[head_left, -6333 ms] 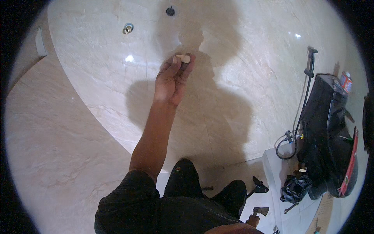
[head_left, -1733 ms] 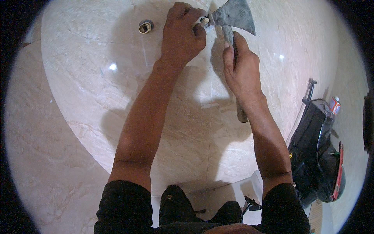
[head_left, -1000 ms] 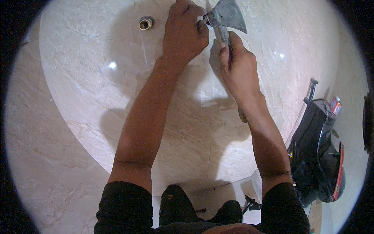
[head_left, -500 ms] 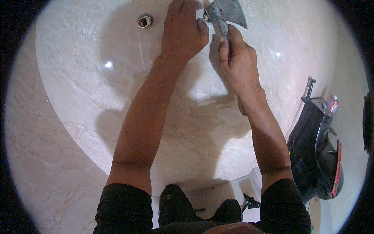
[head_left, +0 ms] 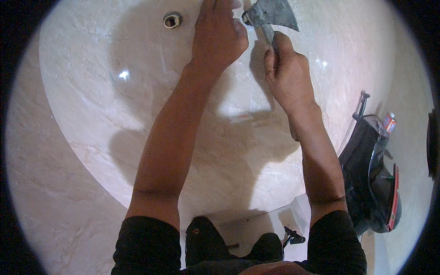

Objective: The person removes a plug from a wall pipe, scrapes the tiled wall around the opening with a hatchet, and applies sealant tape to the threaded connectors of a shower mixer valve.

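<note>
A grey metal hatchet (head_left: 277,14) with a flared blade is in my right hand (head_left: 293,75). My fingers wrap round its handle just below the head, and the handle's end shows beside my wrist. The blade points right; its blunt back faces my left hand (head_left: 219,41), with a small gap between. My left hand is at the top edge with its fingers curled in. Its fingertips are partly cut off by the frame, and whatever they grip is hidden. Left of that hand, a short ring-shaped metal fitting (head_left: 178,16) lies on the pale marbled surface (head_left: 220,156).
At the right sits a black bag-like object (head_left: 362,151) with a red strip along one side. Against its top is a small orange-and-white container (head_left: 389,123). A small black stand-like item (head_left: 293,235) lies near my dark-trousered knees (head_left: 204,238).
My right hand and the hatchet have shifted a little to the right, widening the gap from my left hand. My left hand has barely moved.
</note>
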The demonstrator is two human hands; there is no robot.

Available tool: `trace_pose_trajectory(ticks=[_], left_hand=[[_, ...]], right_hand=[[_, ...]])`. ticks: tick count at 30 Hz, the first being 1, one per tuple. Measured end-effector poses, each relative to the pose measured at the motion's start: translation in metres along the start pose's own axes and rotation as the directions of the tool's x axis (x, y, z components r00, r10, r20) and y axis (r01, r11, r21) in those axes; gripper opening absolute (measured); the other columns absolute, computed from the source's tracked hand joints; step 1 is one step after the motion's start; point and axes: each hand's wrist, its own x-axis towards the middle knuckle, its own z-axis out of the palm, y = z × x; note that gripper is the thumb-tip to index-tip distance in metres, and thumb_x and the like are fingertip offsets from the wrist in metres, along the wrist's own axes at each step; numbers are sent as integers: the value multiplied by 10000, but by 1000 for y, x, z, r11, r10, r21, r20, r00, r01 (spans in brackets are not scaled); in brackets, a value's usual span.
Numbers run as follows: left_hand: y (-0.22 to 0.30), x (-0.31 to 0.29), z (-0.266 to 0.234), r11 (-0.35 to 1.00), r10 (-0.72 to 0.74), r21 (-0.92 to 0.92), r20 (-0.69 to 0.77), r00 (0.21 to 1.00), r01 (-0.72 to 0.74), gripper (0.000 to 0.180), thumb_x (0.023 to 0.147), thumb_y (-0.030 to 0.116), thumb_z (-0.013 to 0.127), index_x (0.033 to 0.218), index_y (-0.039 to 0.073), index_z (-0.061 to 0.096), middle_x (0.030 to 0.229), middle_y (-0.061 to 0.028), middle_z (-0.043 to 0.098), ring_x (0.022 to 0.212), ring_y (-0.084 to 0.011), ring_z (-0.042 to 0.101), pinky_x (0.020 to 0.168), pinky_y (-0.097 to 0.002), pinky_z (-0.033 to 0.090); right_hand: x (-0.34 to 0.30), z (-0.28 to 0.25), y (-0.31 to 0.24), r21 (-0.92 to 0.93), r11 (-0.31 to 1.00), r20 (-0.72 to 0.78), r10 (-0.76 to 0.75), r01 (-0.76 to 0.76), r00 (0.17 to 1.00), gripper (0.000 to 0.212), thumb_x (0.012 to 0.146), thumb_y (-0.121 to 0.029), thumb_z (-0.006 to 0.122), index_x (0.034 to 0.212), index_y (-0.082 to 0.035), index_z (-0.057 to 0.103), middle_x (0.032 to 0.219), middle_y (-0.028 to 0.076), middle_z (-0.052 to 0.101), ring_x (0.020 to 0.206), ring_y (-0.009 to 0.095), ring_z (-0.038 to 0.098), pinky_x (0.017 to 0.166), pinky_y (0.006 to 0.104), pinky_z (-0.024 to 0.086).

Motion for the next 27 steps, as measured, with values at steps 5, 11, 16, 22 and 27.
trace_pose_trajectory(ticks=[5, 11, 16, 22, 27], left_hand=[[-1, -2, -2, 993, 43, 110, -14, 999, -41, 366, 706, -97, 523, 1064, -35, 479, 1010, -243, 470, 941, -446, 529, 824, -495, 473], [1, -6, 2, 996, -21, 87, -25, 999, 23, 374, 702, -96, 540, 1064, -23, 484, 1016, -238, 476, 970, -434, 527, 838, -489, 471], [-2, -7, 0, 999, -24, 44, -5, 1000, 25, 375, 701, -102, 544, 1061, -16, 484, 1018, -230, 479, 978, -426, 528, 848, -488, 465], [0, -7, -4, 997, 6, 72, -25, 1000, -5, 376, 700, -109, 541, 1059, -13, 485, 1013, -224, 479, 974, -419, 530, 850, -483, 461], [-1, -6, 2, 1000, -13, 11, -34, 999, 14, 369, 704, -97, 551, 1057, -8, 493, 1020, -222, 481, 975, -425, 527, 851, -490, 459]], right_hand=[[-9, -9, -8, 53, 999, -46, -5, 7, 999, 328, 1008, -149, 553, 1295, 10, 550, 769, 282, 653, 748, 451, 699, 641, 458, 542], [-12, -5, -7, 6, 986, -253, -162, 169, 954, 356, 1009, -160, 557, 1321, 8, 538, 814, 294, 668, 767, 447, 707, 670, 450, 551], [-5, -7, -2, -9, 1000, -36, -1, 0, 999, 301, 1005, -153, 559, 1274, -18, 551, 750, 280, 641, 689, 430, 693, 602, 439, 531], [-12, -13, -22, 122, 979, -353, -111, 163, 929, 291, 1006, -169, 565, 1245, -4, 551, 732, 264, 644, 667, 449, 672, 604, 437, 535], [-8, -1, 5, -75, 996, -34, -55, 53, 998, 288, 1017, -185, 553, 1236, 1, 559, 729, 263, 647, 673, 438, 681, 611, 439, 539]])
